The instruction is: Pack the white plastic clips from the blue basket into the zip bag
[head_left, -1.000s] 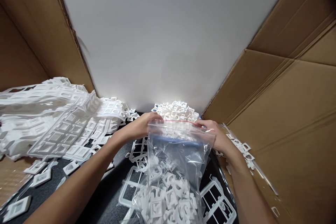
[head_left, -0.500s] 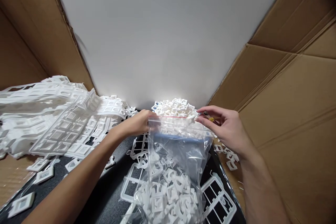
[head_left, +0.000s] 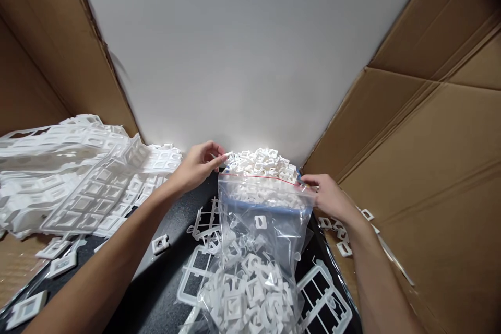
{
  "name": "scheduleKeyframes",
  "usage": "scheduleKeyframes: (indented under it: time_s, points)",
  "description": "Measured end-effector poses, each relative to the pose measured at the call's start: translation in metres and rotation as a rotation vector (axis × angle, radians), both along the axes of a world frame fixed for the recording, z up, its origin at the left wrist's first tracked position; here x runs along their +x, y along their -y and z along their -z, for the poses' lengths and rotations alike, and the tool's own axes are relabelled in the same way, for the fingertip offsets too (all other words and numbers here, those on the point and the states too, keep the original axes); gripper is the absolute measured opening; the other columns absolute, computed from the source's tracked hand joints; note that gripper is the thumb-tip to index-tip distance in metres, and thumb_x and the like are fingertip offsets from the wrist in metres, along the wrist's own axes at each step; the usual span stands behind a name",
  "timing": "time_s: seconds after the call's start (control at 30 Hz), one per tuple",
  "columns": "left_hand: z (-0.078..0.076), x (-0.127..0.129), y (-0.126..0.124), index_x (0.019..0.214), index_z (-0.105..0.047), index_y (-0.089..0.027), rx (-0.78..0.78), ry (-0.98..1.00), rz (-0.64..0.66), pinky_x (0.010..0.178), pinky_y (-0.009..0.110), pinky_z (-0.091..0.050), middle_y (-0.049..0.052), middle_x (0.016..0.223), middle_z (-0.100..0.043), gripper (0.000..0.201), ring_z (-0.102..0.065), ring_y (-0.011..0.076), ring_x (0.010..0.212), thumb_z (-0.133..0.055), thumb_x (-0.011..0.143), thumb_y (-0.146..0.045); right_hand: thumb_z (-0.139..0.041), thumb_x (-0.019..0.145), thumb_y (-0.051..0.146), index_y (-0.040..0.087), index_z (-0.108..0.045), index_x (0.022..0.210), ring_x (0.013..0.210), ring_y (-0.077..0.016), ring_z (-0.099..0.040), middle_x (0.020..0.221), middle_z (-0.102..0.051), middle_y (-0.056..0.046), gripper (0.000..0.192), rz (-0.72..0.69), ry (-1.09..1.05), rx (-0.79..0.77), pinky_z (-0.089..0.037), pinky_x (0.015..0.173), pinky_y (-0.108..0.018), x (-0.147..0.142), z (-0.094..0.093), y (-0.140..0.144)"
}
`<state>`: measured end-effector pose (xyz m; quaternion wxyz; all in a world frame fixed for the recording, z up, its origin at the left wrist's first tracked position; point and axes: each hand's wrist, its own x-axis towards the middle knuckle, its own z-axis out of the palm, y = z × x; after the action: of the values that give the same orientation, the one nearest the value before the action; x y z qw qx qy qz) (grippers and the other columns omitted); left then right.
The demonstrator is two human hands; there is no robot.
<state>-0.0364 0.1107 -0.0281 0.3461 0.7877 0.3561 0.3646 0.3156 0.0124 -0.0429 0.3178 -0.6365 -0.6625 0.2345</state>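
Note:
My left hand (head_left: 204, 164) is at the left edge of a heap of small white plastic frame pieces (head_left: 270, 162), its thumb and fingertips pinched on one white plastic piece (head_left: 228, 155). My right hand (head_left: 329, 195) is at the top right corner of a clear zip bag (head_left: 289, 229) with a red line along its mouth. Its fingers are curled and partly hidden, so what they hold is unclear. The bag hangs in front of a blue bin (head_left: 300, 173) with the heap in it. Many white pieces lie in the bag's lower part, and a single piece (head_left: 260, 222) shows higher up.
Stacked white sheets of joined frames (head_left: 94, 188) lie at the left. Leftover white grid frames (head_left: 324, 297) flank the bag on the black surface (head_left: 164, 287). Loose pieces (head_left: 344, 248) lie at right. Cardboard walls (head_left: 430, 167) and a white panel (head_left: 250, 52) enclose the space.
My left hand has moved up and left from the bag's mouth and now pinches a piece. My right hand has lowered towards the bag's corner. A single piece now appears midway in the bag.

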Motion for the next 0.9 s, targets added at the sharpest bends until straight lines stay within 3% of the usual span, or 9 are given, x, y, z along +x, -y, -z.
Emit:
scheduleKeyframes:
  time_s: [0.1, 0.2, 0.37, 0.57, 0.67, 0.77, 0.9]
  points:
    - [-0.011, 0.011, 0.016, 0.108, -0.063, -0.017, -0.011, 0.042, 0.071, 0.067, 0.029, -0.048, 0.007, 0.098, -0.069, 0.029, -0.064, 0.0176, 0.079, -0.062, 0.104, -0.046, -0.081, 0.085, 0.049, 0.018, -0.068, 0.077, 0.071, -0.017, -0.056, 0.075, -0.064, 0.001, 0.034, -0.189, -0.04, -0.134, -0.043, 0.068, -0.029, -0.006, 0.008, -0.001]
    - [-0.019, 0.02, 0.032, 0.102, -0.07, -0.019, -0.022, -0.006, 0.228, 0.073, 0.03, -0.05, 0.005, 0.097, -0.072, 0.027, -0.065, 0.0182, 0.085, -0.065, 0.104, -0.045, -0.08, 0.086, 0.046, 0.018, -0.064, 0.072, 0.066, -0.0144, -0.05, 0.07, -0.059, 0.003, 0.035, -0.267, -0.017, -0.151, -0.04, 0.064, -0.028, -0.011, 0.011, -0.002]
    - [-0.026, 0.018, 0.037, 0.1, -0.073, -0.018, -0.02, -0.024, 0.288, 0.075, 0.03, -0.049, 0.004, 0.09, -0.072, 0.042, -0.064, 0.0169, 0.082, -0.047, 0.113, -0.047, -0.077, 0.087, 0.039, 0.019, -0.07, 0.077, 0.068, -0.017, -0.056, 0.072, -0.064, 0.0, 0.023, -0.253, 0.106, -0.149, -0.043, 0.064, -0.028, -0.009, 0.011, 0.0]
    - [-0.034, 0.005, 0.033, 0.106, -0.079, -0.02, -0.015, -0.081, 0.379, 0.074, 0.03, -0.049, 0.004, 0.095, -0.078, 0.021, -0.069, 0.0186, 0.087, -0.074, 0.1, -0.04, -0.081, 0.081, 0.044, 0.02, -0.074, 0.078, 0.074, -0.0226, -0.064, 0.077, -0.072, -0.002, 0.026, -0.149, 0.142, -0.152, -0.047, 0.064, -0.03, -0.009, 0.003, 0.006]
    - [-0.038, 0.005, 0.038, 0.097, -0.079, -0.019, -0.011, -0.08, 0.448, 0.077, 0.03, -0.05, 0.004, 0.094, -0.079, 0.016, -0.07, 0.0181, 0.088, -0.076, 0.097, -0.035, -0.081, 0.082, 0.048, 0.018, -0.077, 0.082, 0.075, -0.0232, -0.066, 0.079, -0.074, -0.005, 0.031, -0.058, 0.105, -0.039, -0.05, 0.068, -0.033, -0.005, -0.005, 0.006]
    - [-0.04, 0.009, 0.045, 0.092, -0.076, -0.019, -0.004, -0.076, 0.495, 0.076, 0.029, -0.05, 0.002, 0.09, -0.077, 0.015, -0.068, 0.0162, 0.084, -0.075, 0.098, -0.033, -0.084, 0.082, 0.052, 0.017, -0.079, 0.089, 0.078, -0.0223, -0.067, 0.087, -0.077, -0.007, 0.037, 0.086, -0.076, 0.203, -0.053, 0.072, -0.033, -0.002, -0.014, 0.008]
    - [-0.039, 0.014, 0.048, 0.093, -0.076, -0.019, 0.024, -0.051, 0.485, 0.076, 0.028, -0.05, 0.002, 0.093, -0.078, 0.013, -0.068, 0.0155, 0.085, -0.074, 0.099, -0.031, -0.081, 0.089, 0.054, 0.018, -0.081, 0.096, 0.07, -0.0169, -0.061, 0.084, -0.073, -0.006, 0.037, 0.144, -0.212, 0.377, -0.047, 0.062, -0.029, -0.019, -0.031, 0.019]
